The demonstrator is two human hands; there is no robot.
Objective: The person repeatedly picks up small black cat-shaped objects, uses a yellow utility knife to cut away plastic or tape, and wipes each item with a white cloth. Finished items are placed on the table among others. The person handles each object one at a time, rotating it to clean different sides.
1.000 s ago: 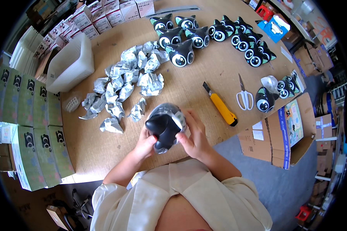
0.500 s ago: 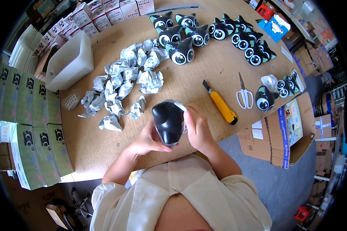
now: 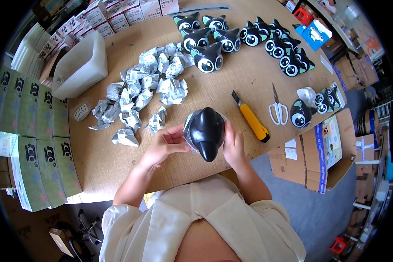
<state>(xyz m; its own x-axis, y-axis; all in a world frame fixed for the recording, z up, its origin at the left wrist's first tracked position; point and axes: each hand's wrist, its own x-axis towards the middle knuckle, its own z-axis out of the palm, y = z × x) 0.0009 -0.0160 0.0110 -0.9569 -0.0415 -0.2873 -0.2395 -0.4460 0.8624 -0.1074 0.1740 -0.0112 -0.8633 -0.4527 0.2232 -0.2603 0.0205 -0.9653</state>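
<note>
Between my two hands, above the near part of the table, is a glossy black cat-head figure (image 3: 204, 131), its pointed black end toward me. Something pale and see-through, like plastic film, shows around its edges. My left hand (image 3: 167, 143) grips it from the left with bent fingers, and my right hand (image 3: 234, 140) presses on its right side. Closest to the left hand lies a crumpled ball of grey paper (image 3: 157, 119). To the right of my right hand are a yellow box cutter (image 3: 252, 121) and white-handled scissors (image 3: 277, 112). The figure's front is hidden.
More crumpled paper (image 3: 133, 91) and a white plastic basket (image 3: 84, 70) cover the left of the wooden table (image 3: 214, 89). Several big-eyed cat heads (image 3: 208, 57) stand at the back. Green boxes (image 3: 48, 174) are stacked at the left edge; an open carton (image 3: 308, 157) stands at the right.
The black cat head has been turned, its pointed end now toward me, and moved slightly right. Both hands shifted their hold around it.
</note>
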